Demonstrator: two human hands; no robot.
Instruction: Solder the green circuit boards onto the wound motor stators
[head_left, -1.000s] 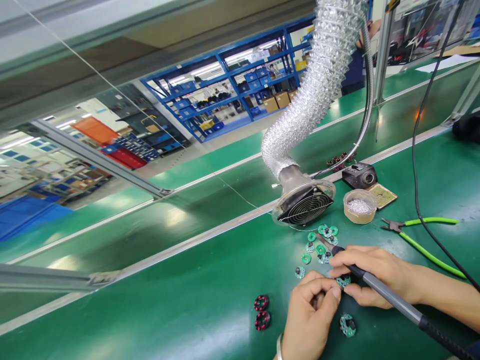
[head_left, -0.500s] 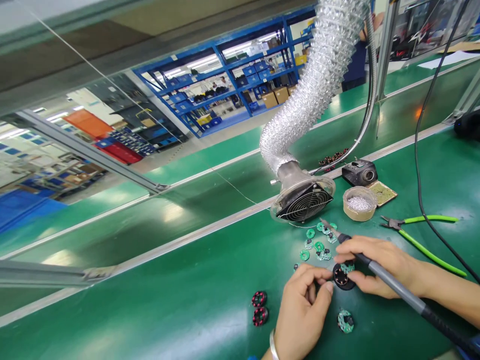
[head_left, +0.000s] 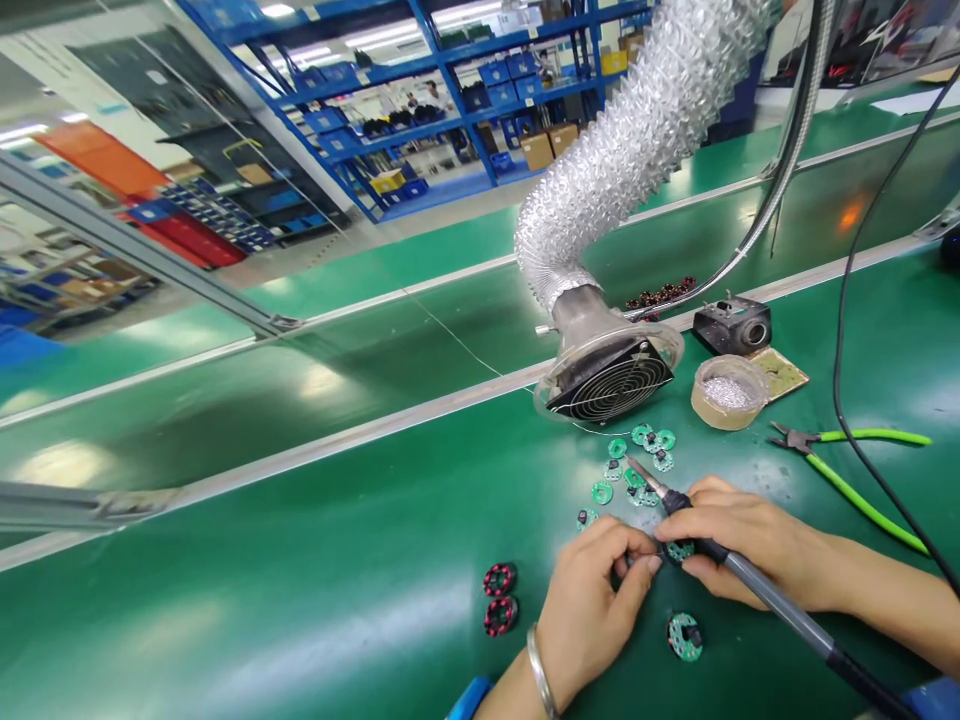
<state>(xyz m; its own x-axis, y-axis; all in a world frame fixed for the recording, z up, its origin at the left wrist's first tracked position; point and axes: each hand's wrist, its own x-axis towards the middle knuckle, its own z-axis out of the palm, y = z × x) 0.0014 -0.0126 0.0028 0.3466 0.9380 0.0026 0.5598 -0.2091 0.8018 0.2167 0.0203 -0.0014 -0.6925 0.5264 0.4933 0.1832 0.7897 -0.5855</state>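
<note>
My right hand [head_left: 739, 540] is closed around a soldering iron [head_left: 780, 603], its metal tip pointing up and left over several small round green circuit boards [head_left: 602, 492]. Under the same hand's fingers shows a round part with a green board [head_left: 679, 551], mostly hidden by the fingers and the iron. My left hand [head_left: 600, 595] pinches thumb and forefinger together at that part's left edge; whatever lies between the fingertips is too small to make out. Just below, a single round board with a black component [head_left: 685, 637] rests on the green bench. Two red-and-black wound coils [head_left: 499, 598] lie left of my left hand.
A fume extractor hood [head_left: 611, 385] with a silver duct hangs over the boards. Behind the right hand are a round tub of silvery shavings [head_left: 727, 392], a black holder [head_left: 731, 325] and green-handled cutters [head_left: 847, 440]. A black cable [head_left: 841, 330] crosses the right side.
The view has shifted and tilted down. The right hand and the soldering iron have turned, so the round part between my hands is more covered. Both hands keep their grip.
</note>
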